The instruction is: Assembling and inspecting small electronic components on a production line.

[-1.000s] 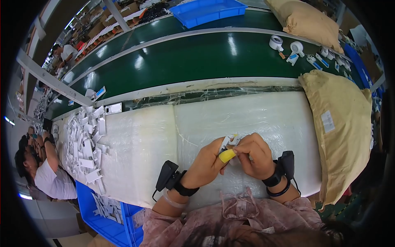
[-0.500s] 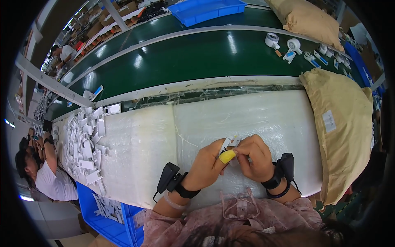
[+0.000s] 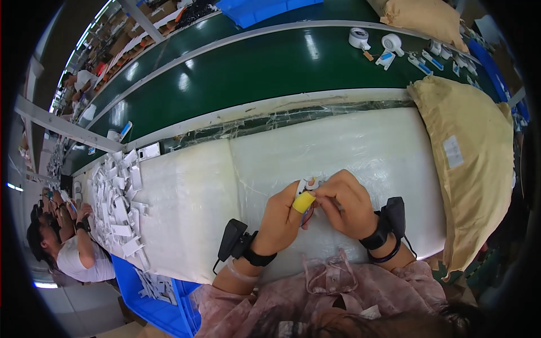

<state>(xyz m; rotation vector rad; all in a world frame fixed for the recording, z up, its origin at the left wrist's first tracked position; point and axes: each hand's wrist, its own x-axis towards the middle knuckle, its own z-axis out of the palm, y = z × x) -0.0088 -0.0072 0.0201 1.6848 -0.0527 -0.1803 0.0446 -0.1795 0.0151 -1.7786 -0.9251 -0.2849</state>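
Note:
My left hand (image 3: 279, 218) is closed around a small white plastic part (image 3: 302, 186), most of which the fingers hide. A yellow wrap (image 3: 304, 201) covers its thumb, which presses on the part. Just below the thumb a thin dark wire (image 3: 307, 214) shows. My right hand (image 3: 350, 207) is closed, thumb and forefinger pinched together against the part's right side. Whether those fingertips grip the part, the wire or something smaller is hidden. Both hands are held above the white, plastic-covered bench (image 3: 270, 158).
Many white plastic pieces (image 3: 118, 208) lie heaped at the left, above a blue bin (image 3: 132, 287) holding more. A tan sack (image 3: 468, 169) lies at the right. Beyond runs a green conveyor (image 3: 242, 73) with white round-headed units (image 3: 391, 44). A co-worker (image 3: 84, 259) sits at far left.
The whole view has shifted slightly. My hands stay together on the white part, its angle changed a little, and a thin wire now shows under the left thumb.

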